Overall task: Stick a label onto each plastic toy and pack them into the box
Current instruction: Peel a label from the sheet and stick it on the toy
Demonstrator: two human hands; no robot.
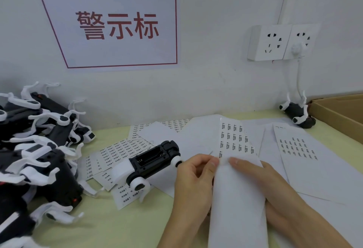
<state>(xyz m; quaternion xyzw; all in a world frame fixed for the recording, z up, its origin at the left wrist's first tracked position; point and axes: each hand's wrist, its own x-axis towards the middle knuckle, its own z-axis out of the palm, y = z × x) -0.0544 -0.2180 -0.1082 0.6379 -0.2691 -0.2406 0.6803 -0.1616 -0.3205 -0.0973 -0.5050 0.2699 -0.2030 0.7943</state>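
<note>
Surface (110,226): pale green, bearing everything below; much of its middle is papered over with loose sheets.

Heap of plastic toys (39,149): black bodies with white limbs, piled at my left, unlabelled as far as I can judge. I leave the heap alone until the toy in hand is finished.

Box (341,112): brown cardboard, open, at the far right edge of the surface. One toy (298,115) lies just beside it, against the wall, not yet inside.

Label sheet (235,179): long, white, held upright between both hands, with small printed labels in rows on its upper part. Spent or spare sheets (298,149) lie flat around it.

Toy being worked (153,163): on its back near the middle, battery bay open upward, just left of my hands. I judge the label belongs on or near that bay, so I should keep it lying as it is.

Right hand (261,183): fingers curled behind the sheet, thumb on its front, steadying it.

Left hand (196,177): thumb and forefinger pinching at the sheet's left edge, where the lowest label sits.

Method, as I judge it: lift one corner only, peel slowly along the backing, avoid touching the adhesive, then carry it straight to the toy and press it flat.
</note>
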